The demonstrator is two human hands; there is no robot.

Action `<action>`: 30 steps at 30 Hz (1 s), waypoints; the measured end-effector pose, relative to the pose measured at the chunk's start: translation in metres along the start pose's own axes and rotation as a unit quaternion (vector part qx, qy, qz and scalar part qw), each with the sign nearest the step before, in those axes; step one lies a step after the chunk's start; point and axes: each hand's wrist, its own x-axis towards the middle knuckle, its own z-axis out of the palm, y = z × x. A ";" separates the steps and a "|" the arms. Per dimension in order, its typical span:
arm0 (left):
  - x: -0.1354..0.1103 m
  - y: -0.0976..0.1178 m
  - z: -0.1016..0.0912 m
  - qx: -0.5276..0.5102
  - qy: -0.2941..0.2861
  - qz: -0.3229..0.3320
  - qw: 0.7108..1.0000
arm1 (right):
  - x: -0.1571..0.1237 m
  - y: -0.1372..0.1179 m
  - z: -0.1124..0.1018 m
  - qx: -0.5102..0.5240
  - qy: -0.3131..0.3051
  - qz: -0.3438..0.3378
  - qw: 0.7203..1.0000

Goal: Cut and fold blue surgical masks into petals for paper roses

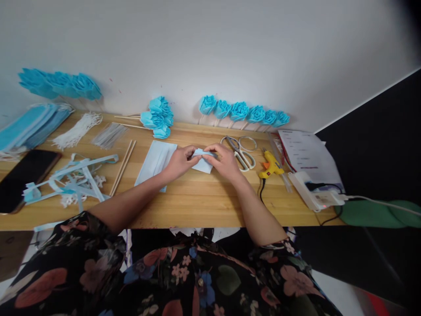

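Observation:
Between my two hands is a small piece of light blue mask fabric (203,165), its upper edge pinched by the fingers. My left hand (179,163) grips its left side, and my right hand (225,160) grips its right side with thumb and fingers. Just left of my left hand, flat blue mask fabric (151,160) lies on the wooden table, partly covered by my forearm. Right behind my right hand are scissors (241,154) with pale handles, beside a ring of wire or tape (247,143). A yellow glue gun (271,165) lies farther right.
Blue fabric roses on sticks (239,111) lean along the wall, with more flowers (159,117) (62,84) leftward. On the left are stacked masks (33,125), white ear loops (78,129), cut strips (77,175), wooden sticks (123,168) and a phone (28,177). A power strip (312,193) sits right.

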 end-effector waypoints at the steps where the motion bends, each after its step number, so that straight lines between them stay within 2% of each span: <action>1: 0.000 0.000 0.000 -0.003 0.001 -0.003 1.000 | 0.000 0.000 0.000 0.000 -0.001 0.005 1.000; 14: 0.002 -0.007 0.004 -0.126 -0.018 -0.041 0.991 | -0.001 -0.002 0.002 0.007 0.018 0.039 0.999; 21: 0.002 -0.006 0.003 -0.103 -0.018 -0.031 0.994 | -0.002 -0.001 0.004 0.014 0.026 0.046 0.999; 25: 0.002 -0.007 0.002 -0.084 -0.015 -0.021 0.996 | -0.002 -0.001 0.003 0.033 0.002 0.064 0.997; 30: 0.002 -0.009 0.002 -0.039 -0.004 -0.005 0.999 | 0.000 0.002 0.002 0.027 -0.026 0.032 0.999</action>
